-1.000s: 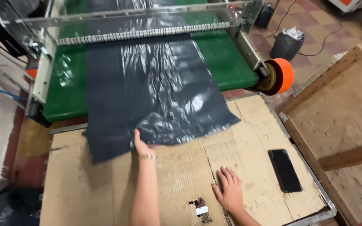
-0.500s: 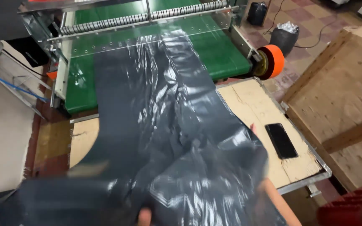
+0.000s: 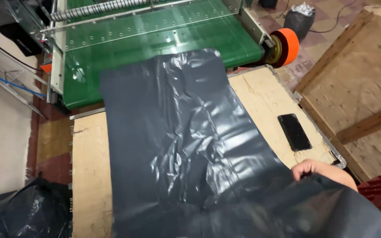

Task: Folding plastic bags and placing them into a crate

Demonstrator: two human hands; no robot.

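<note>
Plastic sheet [image 3: 177, 145], dark grey and glossy, runs from the upper middle of the frame down to the bottom edge. Its far end lies on the green belt [image 3: 155, 48] of the machine; the rest is spread over the cardboard-topped counter [image 3: 89, 176] and billows up at lower right, close to the camera.

Step in hand, by my reading: drawing the sheet off the belt and toward the body. The far edge still overlaps the belt, so the pull looks unfinished. A next move would need the near edge kept gripped and the sheet kept flat, since it is wrinkled through the middle.

Right hand [image 3: 316, 169], lower right of frame: only the knuckles and back of the hand show above the raised fold of sheet. Fingers curl down behind the plastic and appear to clutch its edge; how tightly they close cannot be told, as the sheet covers them.

Left hand: not visible, likely under the sheet at the bottom edge or out of frame.

Nearby: black phone [image 3: 294, 131] flat on the counter at right, just beyond the sheet's edge. Orange wheel [image 3: 286, 45] at the machine's right end. Wooden crate [image 3: 358, 83] at far right. Black bag [image 3: 23, 211] on the floor, lower left.
</note>
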